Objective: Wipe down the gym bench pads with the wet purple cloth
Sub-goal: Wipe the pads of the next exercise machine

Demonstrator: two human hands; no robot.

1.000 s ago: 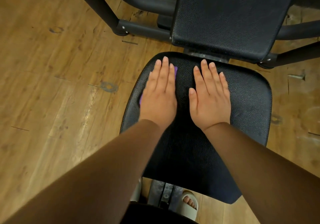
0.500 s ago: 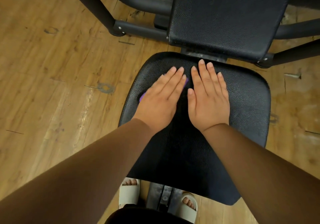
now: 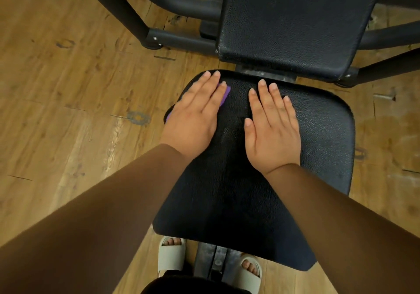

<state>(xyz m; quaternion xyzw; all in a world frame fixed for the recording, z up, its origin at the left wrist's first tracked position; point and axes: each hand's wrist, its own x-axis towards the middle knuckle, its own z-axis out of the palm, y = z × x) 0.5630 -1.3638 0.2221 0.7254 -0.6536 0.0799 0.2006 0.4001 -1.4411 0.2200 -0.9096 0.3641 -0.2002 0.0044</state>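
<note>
Fingers (image 3: 204,89) of my left hand (image 3: 193,116) lie straight and together, pressing the purple cloth (image 3: 225,95) onto the seat pad (image 3: 322,139) near its 10 o'clock edge. My right hand (image 3: 271,126) rests flat with its fingers slightly spread, and bare pad lies toward 3 o'clock.

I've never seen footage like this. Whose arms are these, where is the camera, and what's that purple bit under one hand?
No machine here: a person wears a camera on the head, looking down at their own hands. The left hand lies flat on a purple cloth, pressing it onto the black seat pad of a gym bench. The right hand rests flat on the pad beside it, holding nothing. Beyond is the back pad; below, a wooden floor and sandals.
</note>
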